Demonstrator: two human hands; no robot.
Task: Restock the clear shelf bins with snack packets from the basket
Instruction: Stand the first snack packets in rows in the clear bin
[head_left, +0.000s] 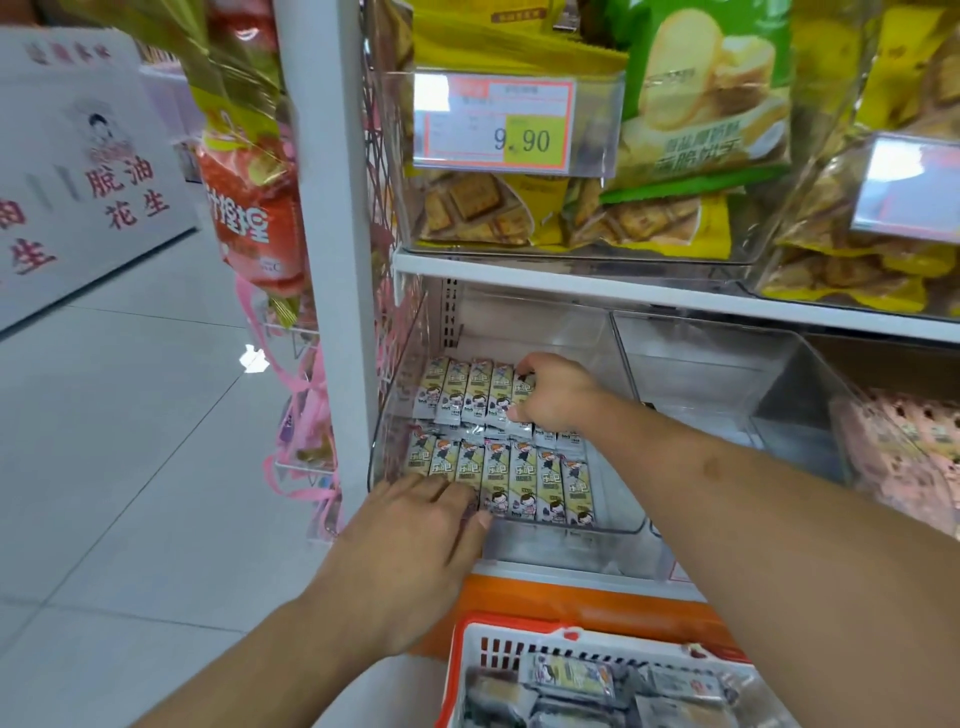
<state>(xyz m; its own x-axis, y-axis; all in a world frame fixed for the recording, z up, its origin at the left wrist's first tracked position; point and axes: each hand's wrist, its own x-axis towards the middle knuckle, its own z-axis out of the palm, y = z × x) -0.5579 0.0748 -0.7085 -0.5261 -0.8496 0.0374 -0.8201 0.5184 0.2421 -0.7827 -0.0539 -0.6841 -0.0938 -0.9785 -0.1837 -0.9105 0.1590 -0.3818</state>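
Note:
A clear shelf bin on the lower shelf holds two rows of small cream-and-purple snack packets. My right hand reaches deep into the bin and pinches a packet at the right end of the back row. My left hand lies flat, fingers spread, on the left packets of the front row. Below, at the bottom edge, a white basket with a red rim carries more of the same packets.
An empty clear bin stands to the right, then a bin of pink packets. Upper bins hold yellow and green biscuit bags behind a 9.90 price tag. A white shelf post and grey floor tiles are at left.

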